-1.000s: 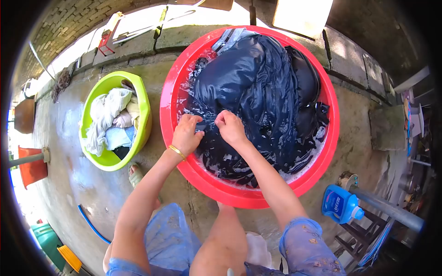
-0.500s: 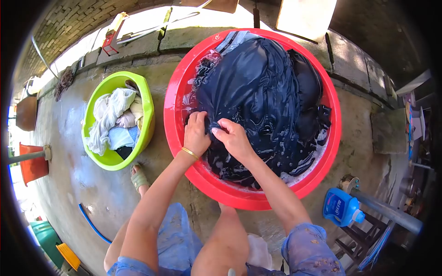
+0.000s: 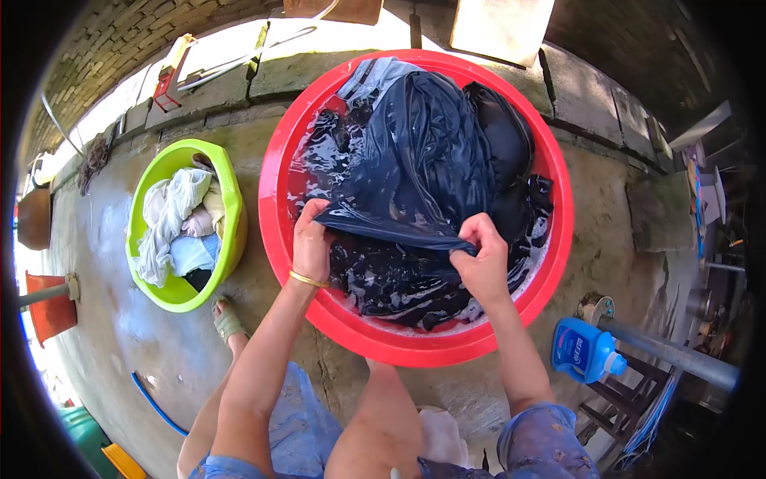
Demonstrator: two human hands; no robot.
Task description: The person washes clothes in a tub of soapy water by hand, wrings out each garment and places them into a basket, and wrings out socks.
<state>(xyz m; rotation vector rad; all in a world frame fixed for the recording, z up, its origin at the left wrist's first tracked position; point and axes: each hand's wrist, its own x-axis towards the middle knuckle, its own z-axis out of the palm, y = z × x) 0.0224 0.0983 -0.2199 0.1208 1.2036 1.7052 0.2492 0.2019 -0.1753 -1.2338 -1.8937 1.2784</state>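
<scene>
A wet dark navy garment [image 3: 423,152] lies bunched in a large red basin [image 3: 275,199] of sudsy water. Its near edge is stretched taut between my two hands, above the water. My left hand [image 3: 310,249], with a gold bangle at the wrist, pinches the edge's left end near the basin's left side. On the right, my right hand [image 3: 483,259] grips the other end between thumb and fingers. Beside the garment sit black clothing [image 3: 511,140] and a light grey piece with dark stripes [image 3: 371,76]. Just what kind of garment I hold cannot be made out.
Left of the basin stands a lime-green tub [image 3: 233,207] holding several light clothes. A blue detergent bottle [image 3: 581,351] rests on a dark wooden stool [image 3: 630,399] at the right, near a metal pipe [image 3: 670,351]. A red bucket [image 3: 49,303] stands far left.
My hands were close together on bunched cloth. They have moved apart, the right hand to the right, spreading the garment's edge between them. The view has shifted slightly.
</scene>
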